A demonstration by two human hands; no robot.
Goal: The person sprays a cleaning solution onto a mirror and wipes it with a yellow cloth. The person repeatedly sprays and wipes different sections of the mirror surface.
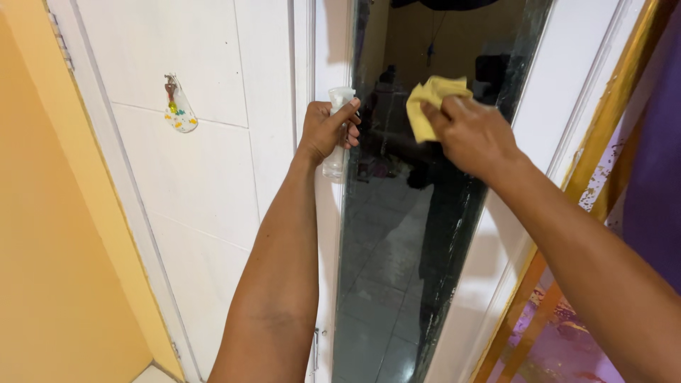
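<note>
Two forearms raised close. Left hand [328,130] wrapped tight round a clear spray bottle [336,135]; right hand [472,135] pinching a yellow cloth [429,103] against the tall mirror [418,234].

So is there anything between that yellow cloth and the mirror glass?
Nothing visible. The right hand presses the yellow cloth against the mirror. The left hand holds a clear spray bottle at the mirror's left edge, clear of the cloth.
</note>
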